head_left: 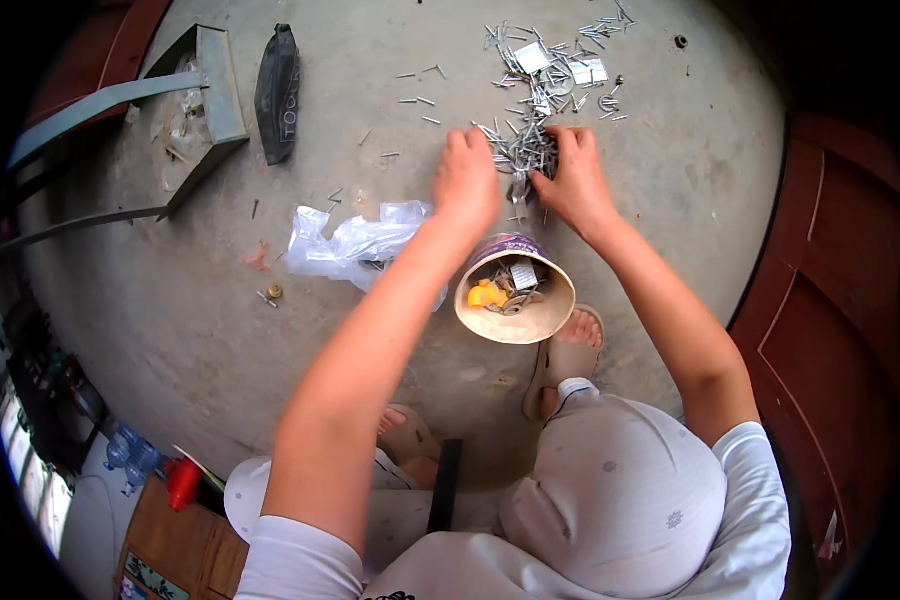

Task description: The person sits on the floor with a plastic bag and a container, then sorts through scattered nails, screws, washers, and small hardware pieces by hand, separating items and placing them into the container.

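Nails [510, 150], one loose heap: lying on the floor [690, 230] just beyond the tub [515, 325], long axis running away from the tub and slanting slightly right. Heap's near end: sitting between both hands, the right hand lying closer in.

Tub, one, landmark: tipping its mouth toward the camera, holding a yellow piece [487, 294], a white piece [523, 272] and small metal bits.

Left hand [467, 182], one: resting beyond the tub and a little left, beside the heap's left edge, back facing up, fingers curling downward; tips are hiding, so cannot tell whether they are pinching anything.

Right hand [578, 190], one: resting beyond the tub and to its right, thumb and fingers standing apart around the heap's edge, wrist angling inward; pinching or merely cupping, cannot tell.

Plastic bag [355, 245], clear, one: lying crumpled left of the tub.

Black pouch [279, 95], one: lying farther off, beyond and left of the tub.
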A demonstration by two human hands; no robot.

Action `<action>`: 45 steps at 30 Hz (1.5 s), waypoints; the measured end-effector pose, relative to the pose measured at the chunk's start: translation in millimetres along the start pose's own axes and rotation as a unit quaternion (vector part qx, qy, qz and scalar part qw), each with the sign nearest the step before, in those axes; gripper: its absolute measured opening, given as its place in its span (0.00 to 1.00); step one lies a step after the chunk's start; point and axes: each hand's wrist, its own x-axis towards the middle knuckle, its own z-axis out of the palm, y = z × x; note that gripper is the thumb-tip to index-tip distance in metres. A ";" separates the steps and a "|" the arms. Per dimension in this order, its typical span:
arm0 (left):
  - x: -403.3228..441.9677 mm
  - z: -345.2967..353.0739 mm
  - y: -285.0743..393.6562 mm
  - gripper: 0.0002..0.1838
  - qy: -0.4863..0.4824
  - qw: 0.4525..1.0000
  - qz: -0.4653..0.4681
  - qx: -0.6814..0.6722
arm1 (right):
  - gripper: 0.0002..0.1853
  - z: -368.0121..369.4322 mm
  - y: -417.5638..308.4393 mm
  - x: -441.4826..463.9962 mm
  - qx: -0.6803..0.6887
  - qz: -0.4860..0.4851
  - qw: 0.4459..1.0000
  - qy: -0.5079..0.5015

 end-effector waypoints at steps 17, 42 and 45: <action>12.1 13.9 15.7 0.25 0.000 0.974 0.028 -0.223 | 0.25 8.9 -0.8 2.5 0.225 0.051 0.972 -0.051; -61.8 -61.6 16.6 0.10 0.051 0.977 -0.063 -0.195 | 0.06 -62.7 -19.9 -50.3 0.087 -0.049 0.994 -0.041; -2.2 -33.4 -23.9 0.11 0.101 0.981 -0.051 -0.160 | 0.06 -46.8 5.1 -2.0 0.011 -0.054 0.998 -0.024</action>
